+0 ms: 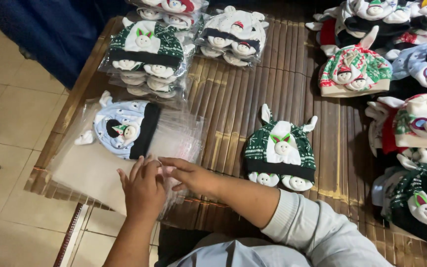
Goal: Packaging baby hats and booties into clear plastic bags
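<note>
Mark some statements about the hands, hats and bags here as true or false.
1. Both hands rest on the stack of clear bags. True: left hand, right hand.
2. The blue hat lies on the tiled floor. False: it lies on the bags.
3. A green hat lies unbagged on the bamboo mat. True.
4. The right hand holds the green hat. False: it is apart from it.
5. Bagged hats are stacked beyond the blue hat. True.
</note>
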